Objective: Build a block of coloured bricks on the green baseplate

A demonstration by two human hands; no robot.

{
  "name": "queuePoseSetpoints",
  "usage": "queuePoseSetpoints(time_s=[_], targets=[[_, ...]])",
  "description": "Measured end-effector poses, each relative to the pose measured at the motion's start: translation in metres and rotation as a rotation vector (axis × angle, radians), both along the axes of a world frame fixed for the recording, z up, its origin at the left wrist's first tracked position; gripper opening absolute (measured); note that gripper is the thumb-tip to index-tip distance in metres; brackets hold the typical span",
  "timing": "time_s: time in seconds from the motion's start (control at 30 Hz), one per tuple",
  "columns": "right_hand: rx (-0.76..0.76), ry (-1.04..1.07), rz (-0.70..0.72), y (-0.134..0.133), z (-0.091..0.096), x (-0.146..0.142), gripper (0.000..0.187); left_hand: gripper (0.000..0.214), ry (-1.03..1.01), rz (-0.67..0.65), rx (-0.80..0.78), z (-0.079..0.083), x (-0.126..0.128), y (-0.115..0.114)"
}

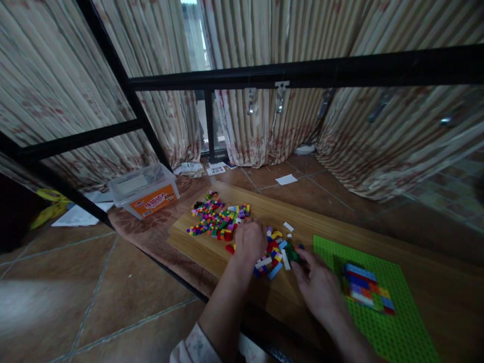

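My left hand (251, 239) is over the loose toy bricks, between the large pile (215, 217) and a smaller group. Its fingers point down and away, hidden behind the back of the hand, so what they hold does not show. At the right edge of the smaller group, my right hand (317, 280) has thumb and fingers closed on a dark green brick (291, 252). A white brick (285, 259) and a light blue brick (275, 271) lie close by. Further right, a bright green baseplate (397, 302) carries a flat block of joined multicoloured bricks (365, 287).
The bricks lie on a long wooden board (204, 252). A clear plastic box with an orange label (145, 191) stands on brown cloth (132, 227) at the left. Dark metal bars (264, 75) cross in front of striped curtains (249, 126). Papers (286, 179) lie on the tiled floor.
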State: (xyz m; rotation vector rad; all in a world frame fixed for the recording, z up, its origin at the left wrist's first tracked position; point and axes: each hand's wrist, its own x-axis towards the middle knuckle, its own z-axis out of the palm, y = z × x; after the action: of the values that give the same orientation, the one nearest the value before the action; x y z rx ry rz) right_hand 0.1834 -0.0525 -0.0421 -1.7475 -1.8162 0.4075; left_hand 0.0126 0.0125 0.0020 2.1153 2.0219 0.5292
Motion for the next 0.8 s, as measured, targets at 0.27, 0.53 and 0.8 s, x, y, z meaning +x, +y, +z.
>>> queuePoseSetpoints(time_s=[0.27, 0.53, 0.8], targets=[[-0.003, 0.020, 0.031, -0.002, 0.009, -0.005, 0.035, 0.027, -0.036, 0.012, -0.005, 0.009, -0.005, -0.008], [0.028, -0.012, -0.030, -0.002, 0.008, -0.002, 0.033, 0.035, -0.123, -0.192, 0.122, 0.004, 0.023, 0.014], [-0.009, -0.093, -0.015, -0.002, 0.010, -0.001, 0.027, 0.029, -0.038, -0.304, 0.040, -0.007, 0.073, 0.013]])
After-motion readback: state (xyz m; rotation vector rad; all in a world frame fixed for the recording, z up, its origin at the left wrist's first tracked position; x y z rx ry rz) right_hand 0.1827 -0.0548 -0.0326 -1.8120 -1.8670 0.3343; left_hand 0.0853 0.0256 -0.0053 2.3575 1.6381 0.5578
